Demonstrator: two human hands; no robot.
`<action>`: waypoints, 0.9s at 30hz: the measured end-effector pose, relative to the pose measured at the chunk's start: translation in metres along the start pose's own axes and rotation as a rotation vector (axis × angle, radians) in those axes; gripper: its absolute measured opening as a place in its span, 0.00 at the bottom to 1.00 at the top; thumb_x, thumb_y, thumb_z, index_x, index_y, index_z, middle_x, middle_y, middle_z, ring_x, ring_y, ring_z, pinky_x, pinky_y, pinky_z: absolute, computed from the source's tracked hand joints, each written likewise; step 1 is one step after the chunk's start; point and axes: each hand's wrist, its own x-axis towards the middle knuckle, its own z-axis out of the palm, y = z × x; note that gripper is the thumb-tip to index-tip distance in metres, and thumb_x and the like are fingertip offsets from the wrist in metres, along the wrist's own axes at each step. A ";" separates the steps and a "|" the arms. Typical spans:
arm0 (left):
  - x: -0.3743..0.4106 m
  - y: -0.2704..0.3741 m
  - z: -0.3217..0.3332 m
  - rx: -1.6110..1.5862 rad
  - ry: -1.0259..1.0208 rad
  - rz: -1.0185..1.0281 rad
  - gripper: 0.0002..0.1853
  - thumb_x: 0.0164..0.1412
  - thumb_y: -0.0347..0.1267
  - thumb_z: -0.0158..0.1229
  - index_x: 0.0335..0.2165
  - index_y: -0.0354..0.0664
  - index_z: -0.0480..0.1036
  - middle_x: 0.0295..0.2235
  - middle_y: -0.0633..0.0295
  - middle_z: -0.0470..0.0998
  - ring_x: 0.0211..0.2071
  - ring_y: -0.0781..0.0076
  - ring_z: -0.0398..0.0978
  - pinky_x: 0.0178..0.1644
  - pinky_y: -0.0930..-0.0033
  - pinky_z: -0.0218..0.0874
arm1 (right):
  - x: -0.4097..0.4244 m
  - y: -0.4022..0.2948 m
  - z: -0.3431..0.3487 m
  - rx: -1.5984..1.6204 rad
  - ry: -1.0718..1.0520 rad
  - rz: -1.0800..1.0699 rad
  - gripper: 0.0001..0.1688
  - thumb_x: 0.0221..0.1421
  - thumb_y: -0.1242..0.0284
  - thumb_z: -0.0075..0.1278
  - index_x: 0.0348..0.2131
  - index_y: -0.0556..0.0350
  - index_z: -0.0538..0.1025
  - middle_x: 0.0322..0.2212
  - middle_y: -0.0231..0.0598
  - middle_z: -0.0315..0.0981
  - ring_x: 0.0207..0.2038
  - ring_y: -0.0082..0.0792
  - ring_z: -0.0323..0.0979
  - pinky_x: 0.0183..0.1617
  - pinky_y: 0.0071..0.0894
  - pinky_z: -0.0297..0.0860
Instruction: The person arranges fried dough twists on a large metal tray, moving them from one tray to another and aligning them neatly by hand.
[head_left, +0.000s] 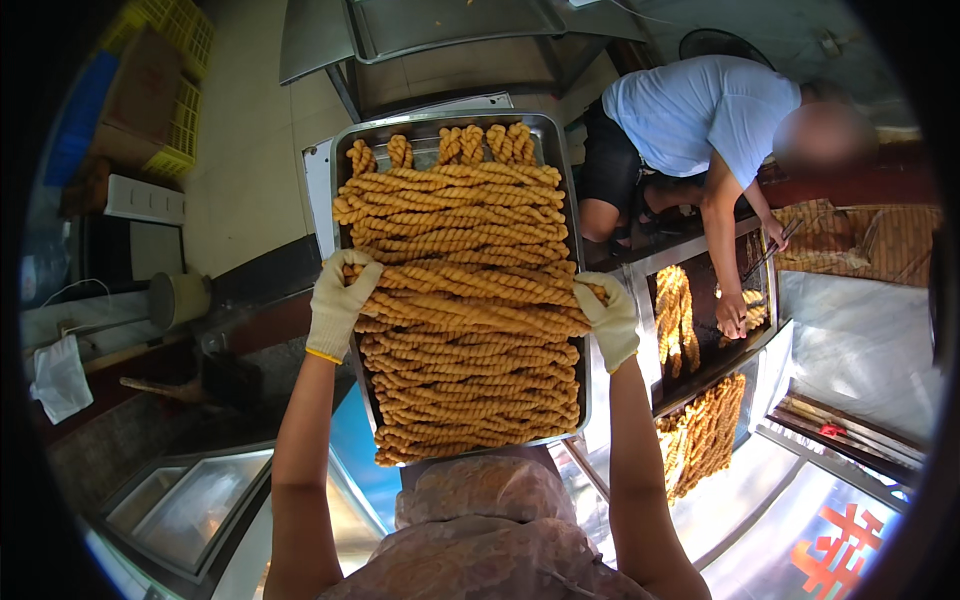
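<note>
A large metal tray before me is filled with rows of long fried dough twists. At the tray's far end, several twists lie lengthwise, across the direction of the others. My left hand, in a cream knitted glove, grips the left ends of some twists around the middle of the pile. My right hand, gloved alike, has hold of their right ends. These twists stretch between both hands, on or just above the rest; the exact gap cannot be told. Parts of my fingers are hidden behind the twists.
A person in a light blue shirt leans over a display case at the right, holding long chopsticks near more twists. Beyond the tray stands a metal table with an empty-looking tray. Yellow crates are stacked at far left.
</note>
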 end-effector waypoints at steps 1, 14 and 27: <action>0.000 0.003 -0.002 -0.020 -0.019 -0.073 0.10 0.64 0.33 0.64 0.39 0.39 0.76 0.34 0.70 0.75 0.35 0.82 0.71 0.44 0.76 0.66 | 0.003 0.000 -0.002 -0.011 -0.017 0.018 0.12 0.61 0.75 0.60 0.43 0.64 0.80 0.29 0.30 0.79 0.29 0.14 0.71 0.32 0.15 0.69; 0.119 0.090 0.008 -0.215 0.088 0.063 0.16 0.65 0.38 0.65 0.43 0.38 0.73 0.34 0.68 0.74 0.34 0.83 0.73 0.32 0.79 0.73 | 0.173 -0.094 0.012 0.180 -0.205 -0.199 0.14 0.62 0.70 0.61 0.44 0.61 0.79 0.29 0.30 0.80 0.22 0.17 0.73 0.22 0.15 0.68; 0.172 0.054 0.011 1.232 0.205 0.487 0.18 0.67 0.43 0.56 0.51 0.49 0.76 0.54 0.55 0.76 0.54 0.50 0.73 0.65 0.50 0.59 | 0.227 -0.088 0.078 -0.986 -0.161 -0.902 0.28 0.63 0.61 0.52 0.58 0.53 0.73 0.56 0.49 0.71 0.59 0.53 0.68 0.65 0.47 0.63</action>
